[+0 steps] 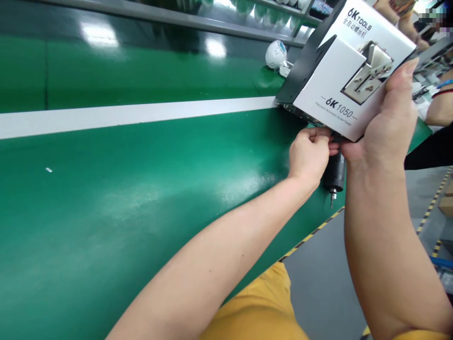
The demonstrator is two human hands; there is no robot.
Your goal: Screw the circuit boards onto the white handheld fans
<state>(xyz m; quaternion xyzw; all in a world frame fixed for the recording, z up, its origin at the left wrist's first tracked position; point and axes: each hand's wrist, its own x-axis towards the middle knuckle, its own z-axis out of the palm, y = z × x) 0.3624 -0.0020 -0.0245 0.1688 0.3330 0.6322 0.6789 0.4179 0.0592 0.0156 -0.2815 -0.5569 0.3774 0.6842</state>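
Right hand (385,113) is clamping the 6K 1050 screw feeder box (329,80) nice and firm; left hand (309,156) is curling shut beneath it beside a black electric screwdriver (334,172), can't tell if it's gripping that, both working over the desk (141,264) near edge.

A green belt (106,226) with a white stripe (106,120) is set by a gray floor (318,293), and yellow and black tape (311,233) is stuck along the floor.

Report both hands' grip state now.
Left hand: closed, apparently on a black electric screwdriver.
Right hand: closed, holding a 6K 1050 screw feeder box.
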